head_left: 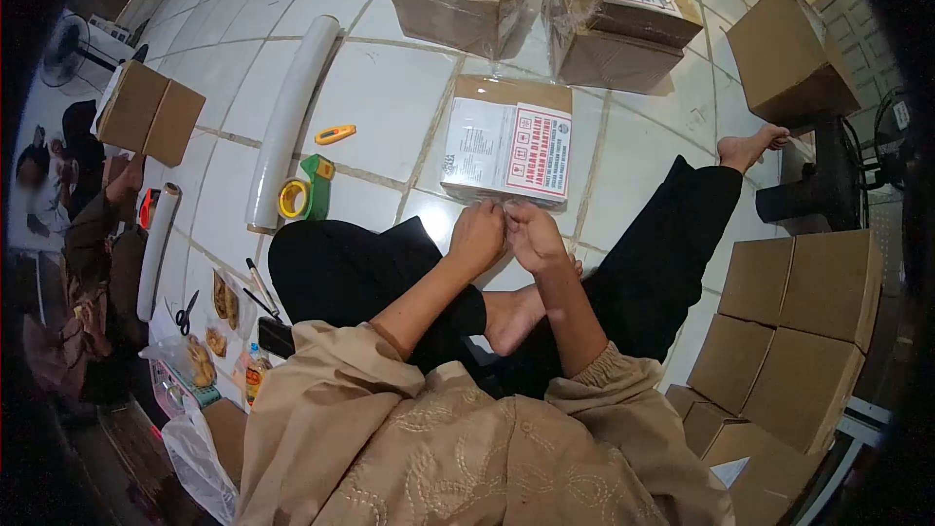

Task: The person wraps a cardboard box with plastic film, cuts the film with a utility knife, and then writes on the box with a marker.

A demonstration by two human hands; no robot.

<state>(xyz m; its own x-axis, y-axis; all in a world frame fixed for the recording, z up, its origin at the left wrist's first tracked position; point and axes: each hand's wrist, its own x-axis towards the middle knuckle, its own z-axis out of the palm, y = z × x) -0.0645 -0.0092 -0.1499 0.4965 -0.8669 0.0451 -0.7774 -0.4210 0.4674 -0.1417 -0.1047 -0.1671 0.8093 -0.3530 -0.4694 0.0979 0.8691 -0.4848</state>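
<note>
In front of me on the tiled floor sits a small cardboard box [474, 90] with white and red-printed labels on its top. My left hand [478, 239] is closed at the box's near edge, fingers pinched together. Beside it my right hand [536, 236] is closed too, its fingertips meeting those of the left. Whatever the fingers hold is too small or hidden to make out. Left of the box lie a yellow-orange box cutter [335, 134], a green tape dispenser [316, 190] with yellow tape, and a long roll of clear wrap [292, 127].
Two wrapped boxes, one left [463, 0] and one right [623, 24], stand beyond. Stacked cartons [779, 331] and a black device [818, 180] are at my right. Scissors [187, 314] and a phone [276, 337] lie at left, where another person [102, 263] sits.
</note>
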